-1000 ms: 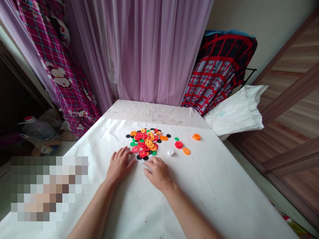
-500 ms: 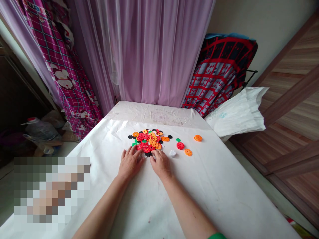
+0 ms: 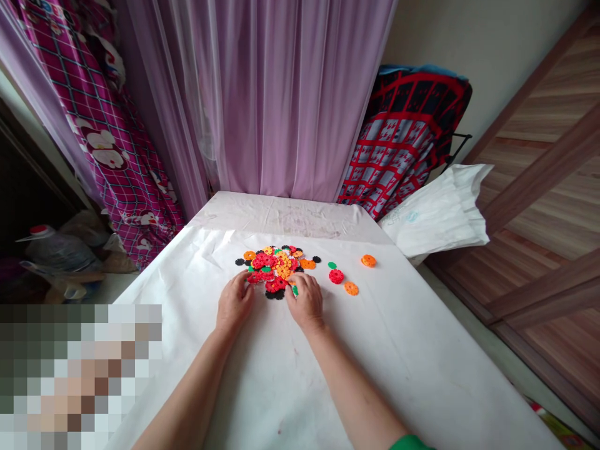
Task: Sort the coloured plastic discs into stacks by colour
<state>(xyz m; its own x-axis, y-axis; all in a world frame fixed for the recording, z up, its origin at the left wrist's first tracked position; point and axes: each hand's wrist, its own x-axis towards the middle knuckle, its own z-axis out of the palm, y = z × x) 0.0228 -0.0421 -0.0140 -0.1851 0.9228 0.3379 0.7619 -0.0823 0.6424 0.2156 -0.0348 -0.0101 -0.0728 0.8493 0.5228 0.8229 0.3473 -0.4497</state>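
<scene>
A pile of notched plastic discs (image 3: 282, 265) in red, orange, yellow, black, green and white lies on the white-covered table (image 3: 375, 350). At its near left edge is my left hand (image 3: 235, 301), cupped and open, fingertips by the red discs. My right hand (image 3: 305, 301) curves open at the near right edge, beside a green disc (image 3: 295, 290). Black discs (image 3: 275, 294) lie between my hands. Apart to the right are a green disc (image 3: 332, 265), a red stack (image 3: 336, 276) and orange discs (image 3: 351, 288), (image 3: 368, 260).
A white bag (image 3: 438, 212) stands at the table's right edge. Purple curtains (image 3: 290, 100) hang behind the table. A clear bottle (image 3: 56, 247) is on the left. Part of the lower left is pixelated, with skin tones in it.
My hands have moved apart, the left one leftward, uncovering more black discs and a green disc. The white disc that lay right of my right hand no longer shows. The view has shifted slightly.
</scene>
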